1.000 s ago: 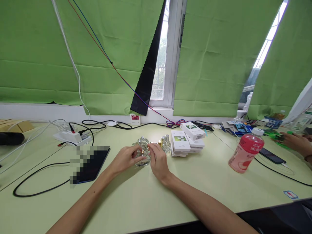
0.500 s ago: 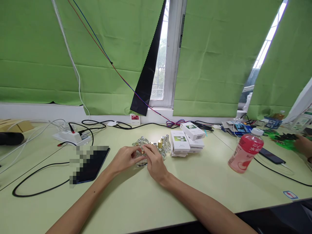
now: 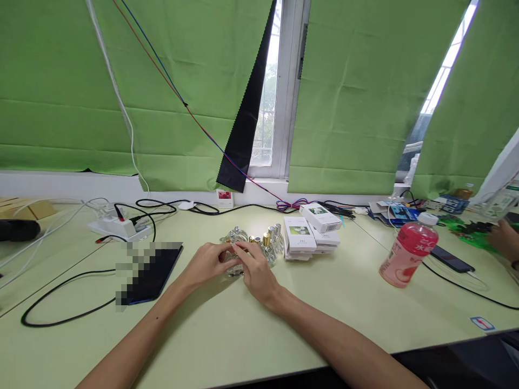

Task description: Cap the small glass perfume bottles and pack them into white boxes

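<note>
Several small glass bottles [image 3: 237, 233] with silver and gold caps stand grouped near the middle of the table. My left hand [image 3: 210, 263] is at their left front, its thumb and fingers closed around a glass bottle that is mostly hidden. My right hand [image 3: 257, 270] meets it from the right, fingers bent over the top of the same bottle and touching the left fingertips. Right beside my right hand stand a gold-capped bottle [image 3: 266, 240] and silver-capped bottles [image 3: 278, 237]. Stacked white boxes [image 3: 299, 236] lie just right of the bottles.
A pink drink bottle [image 3: 409, 251] and a phone [image 3: 452, 259] are at the right. On the left lie a dark tablet [image 3: 160, 275], looped cables and a power strip [image 3: 121, 229]. Another person's hand [image 3: 505, 240] is at the far right edge.
My right fingers have shifted slightly left and down over the bottle top, covering the gold part that showed between my hands. The rest looks the same.
</note>
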